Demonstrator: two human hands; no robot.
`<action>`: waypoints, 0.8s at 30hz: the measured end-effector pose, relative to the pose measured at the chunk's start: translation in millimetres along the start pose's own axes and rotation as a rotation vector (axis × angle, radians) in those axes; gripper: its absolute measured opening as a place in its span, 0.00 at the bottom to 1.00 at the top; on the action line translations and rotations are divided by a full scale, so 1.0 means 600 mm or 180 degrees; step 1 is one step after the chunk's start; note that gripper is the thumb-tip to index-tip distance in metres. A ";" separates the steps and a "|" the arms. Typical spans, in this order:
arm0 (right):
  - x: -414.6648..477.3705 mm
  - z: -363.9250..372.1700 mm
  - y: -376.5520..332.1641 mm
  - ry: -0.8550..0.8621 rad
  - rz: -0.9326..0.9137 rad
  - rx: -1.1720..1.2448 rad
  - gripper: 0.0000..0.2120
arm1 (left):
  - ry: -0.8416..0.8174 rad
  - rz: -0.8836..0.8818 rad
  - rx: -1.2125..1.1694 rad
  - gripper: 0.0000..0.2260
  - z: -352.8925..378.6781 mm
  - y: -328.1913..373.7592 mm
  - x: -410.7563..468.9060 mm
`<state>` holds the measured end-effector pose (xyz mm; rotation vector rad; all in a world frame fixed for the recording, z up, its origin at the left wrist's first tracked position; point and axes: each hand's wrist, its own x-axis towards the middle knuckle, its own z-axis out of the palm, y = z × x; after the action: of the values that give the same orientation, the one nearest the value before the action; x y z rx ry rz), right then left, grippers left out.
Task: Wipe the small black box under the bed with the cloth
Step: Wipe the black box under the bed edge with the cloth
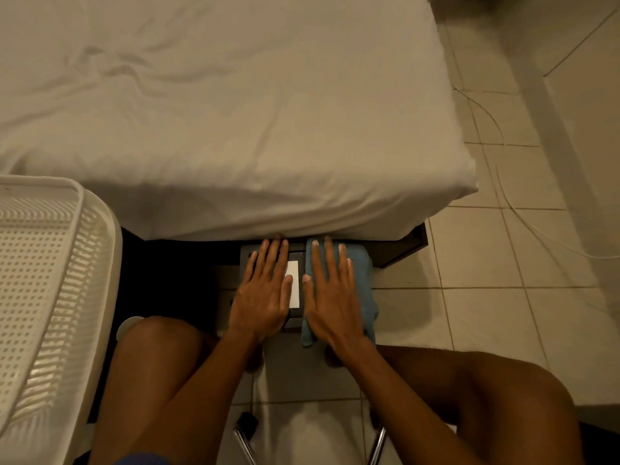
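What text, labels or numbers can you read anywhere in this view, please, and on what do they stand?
None can be read.
White label on the black box: shows blank, no print legible; partly hidden by the left hand.
Blue cloth under the right hand: no tag or print visible.
White basket and bed sheet: no markings.
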<state>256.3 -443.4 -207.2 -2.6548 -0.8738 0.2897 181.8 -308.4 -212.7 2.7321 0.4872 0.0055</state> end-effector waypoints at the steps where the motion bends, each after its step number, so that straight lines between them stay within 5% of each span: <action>1: 0.003 -0.002 0.011 -0.0004 -0.0046 0.0047 0.28 | -0.0013 -0.0004 0.0024 0.27 0.000 0.001 0.000; 13: -0.035 -0.001 0.017 0.0198 0.0628 -0.0001 0.30 | -0.0017 -0.0034 0.0063 0.26 -0.003 0.000 0.000; 24: -0.041 -0.003 0.030 0.0223 0.0616 0.0271 0.31 | -0.0064 0.0072 0.0083 0.27 -0.005 -0.002 0.001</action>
<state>247.4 -472.4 -210.2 -2.6553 -0.5708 0.2718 181.6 -306.1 -210.1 2.7602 0.4540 -0.0225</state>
